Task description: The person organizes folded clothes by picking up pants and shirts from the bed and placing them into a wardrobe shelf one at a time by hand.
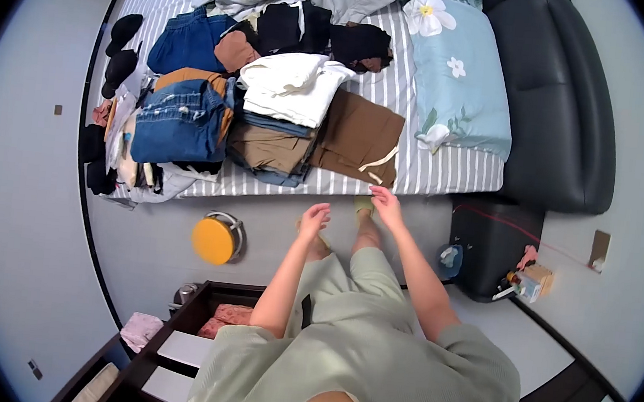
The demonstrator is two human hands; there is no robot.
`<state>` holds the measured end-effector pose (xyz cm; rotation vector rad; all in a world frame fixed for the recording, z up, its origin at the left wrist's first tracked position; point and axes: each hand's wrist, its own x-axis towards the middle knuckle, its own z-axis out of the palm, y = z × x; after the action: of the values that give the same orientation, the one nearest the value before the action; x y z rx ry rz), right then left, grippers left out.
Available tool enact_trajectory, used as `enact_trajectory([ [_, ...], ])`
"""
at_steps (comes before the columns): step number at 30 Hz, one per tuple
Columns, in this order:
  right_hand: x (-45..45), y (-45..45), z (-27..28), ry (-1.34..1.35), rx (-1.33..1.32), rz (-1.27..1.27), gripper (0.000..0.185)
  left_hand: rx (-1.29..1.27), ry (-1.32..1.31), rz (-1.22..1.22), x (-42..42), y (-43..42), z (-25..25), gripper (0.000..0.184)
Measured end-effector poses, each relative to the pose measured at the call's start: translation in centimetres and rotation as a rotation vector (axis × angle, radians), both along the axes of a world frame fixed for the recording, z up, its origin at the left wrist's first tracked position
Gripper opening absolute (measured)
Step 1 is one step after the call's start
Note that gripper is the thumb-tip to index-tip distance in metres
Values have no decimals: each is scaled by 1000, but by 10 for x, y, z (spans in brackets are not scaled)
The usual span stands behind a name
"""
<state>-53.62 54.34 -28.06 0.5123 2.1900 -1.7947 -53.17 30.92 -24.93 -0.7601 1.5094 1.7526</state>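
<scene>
My left hand (pixel 314 220) hangs in front of the bed, its fingers loosely curved and apart, holding nothing. Near the bed edge, just below the folded brown trousers (pixel 359 135), is my right hand (pixel 385 203), also empty with fingers apart. The brown trousers have a white drawstring. To their left lie folded olive-brown trousers (pixel 271 150) on a stack, with white folded clothes (pixel 293 86) above. Folded blue jeans (pixel 178 121) rest further left. Behind are dark blue jeans (pixel 186 39) and black garments (pixel 292 29).
A striped bed (pixel 457 171) carries a light blue floral pillow (pixel 465 83) beside a black leather headboard (pixel 565 93). On the floor stands a yellow round stool (pixel 213 240). An open dark drawer (pixel 208 295) is at my left; a blue bin (pixel 450 261) is at right.
</scene>
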Motion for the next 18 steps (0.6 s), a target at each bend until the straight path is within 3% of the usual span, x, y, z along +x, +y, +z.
enact_trajectory([
  [6, -84, 56, -19, -85, -41, 142, 30, 161, -196, 271, -10, 69, -62, 28],
  [13, -182, 98, -58, -23, 318, 376, 28, 112, -321, 436, -42, 116, -131, 32],
  [18, -227, 108, -96, 135, 525, 439, 34, 18, -301, 466, -67, 123, -164, 23],
])
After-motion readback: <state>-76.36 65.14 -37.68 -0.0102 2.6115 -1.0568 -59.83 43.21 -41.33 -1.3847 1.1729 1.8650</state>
